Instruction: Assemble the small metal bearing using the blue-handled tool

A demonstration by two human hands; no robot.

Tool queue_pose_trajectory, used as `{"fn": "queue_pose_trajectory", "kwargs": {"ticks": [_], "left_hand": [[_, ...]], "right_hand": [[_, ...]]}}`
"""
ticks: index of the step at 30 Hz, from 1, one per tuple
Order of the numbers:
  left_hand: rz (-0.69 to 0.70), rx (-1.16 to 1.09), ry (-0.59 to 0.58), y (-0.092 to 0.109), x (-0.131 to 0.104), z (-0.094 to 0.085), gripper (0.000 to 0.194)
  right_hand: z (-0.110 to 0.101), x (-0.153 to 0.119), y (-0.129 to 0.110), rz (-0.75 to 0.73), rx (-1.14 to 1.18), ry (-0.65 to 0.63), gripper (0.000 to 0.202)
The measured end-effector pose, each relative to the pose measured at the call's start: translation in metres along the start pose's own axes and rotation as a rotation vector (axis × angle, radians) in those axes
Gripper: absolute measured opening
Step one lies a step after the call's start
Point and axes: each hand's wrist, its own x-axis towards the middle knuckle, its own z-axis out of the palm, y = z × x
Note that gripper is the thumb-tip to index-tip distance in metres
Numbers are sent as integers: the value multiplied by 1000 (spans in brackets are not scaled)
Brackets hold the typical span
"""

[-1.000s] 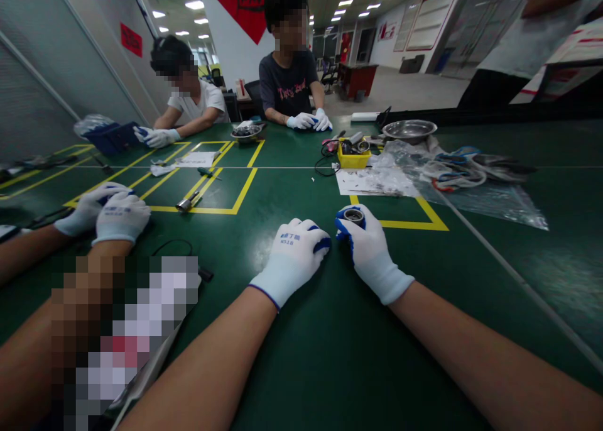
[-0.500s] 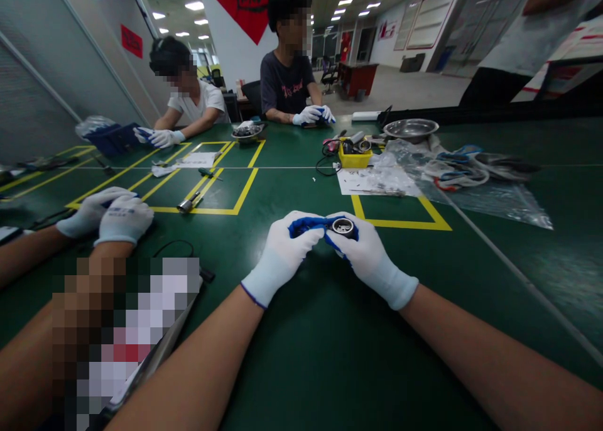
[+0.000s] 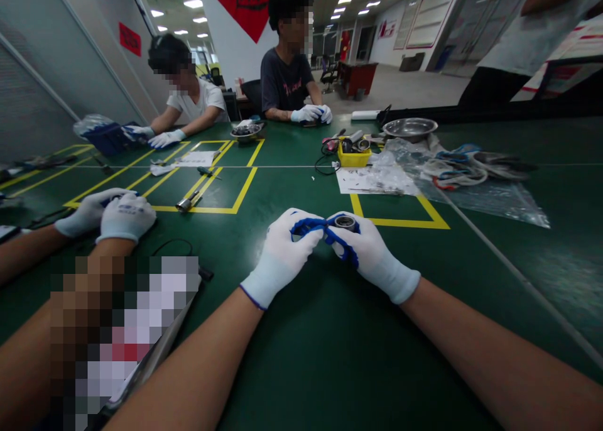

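Both of my hands wear white gloves with blue palms and meet over the green table (image 3: 301, 355). My right hand (image 3: 365, 245) is closed around a dark round part with a metal rim (image 3: 345, 223), whose ringed opening faces up. Close beside it, my left hand (image 3: 292, 245) has its fingers curled and pinched, its fingertips touching the right hand's fingers. Whatever the left fingers hold is too small or hidden to make out.
Beyond my hands are a yellow bin (image 3: 354, 159) with parts, paper (image 3: 362, 181), a steel bowl (image 3: 409, 128), plastic bags and gloves (image 3: 464, 170). A metal cylinder (image 3: 184, 203) lies left. A co-worker's gloved hands (image 3: 125, 216) are at the left; two people sit opposite.
The round part has tilted in my right hand, so its opening shows less of the inside. My right fingers have shifted slightly. Across the table, co-workers' hands have moved a little.
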Motion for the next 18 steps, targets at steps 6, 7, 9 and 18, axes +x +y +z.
{"fn": "queue_pose_trajectory", "kwargs": {"ticks": [6, 7, 9, 18], "left_hand": [[127, 215, -9, 1, -3, -2, 13], [132, 237, -9, 1, -3, -2, 13], [134, 257, -9, 0, -2, -3, 11], [51, 148, -30, -3, 1, -6, 8]], "right_hand": [[1, 0, 0, -7, -16, -5, 23], [1, -1, -1, -7, -24, -6, 23], [1, -1, -2, -5, -36, -14, 24], [3, -1, 0, -78, -140, -3, 15]]}}
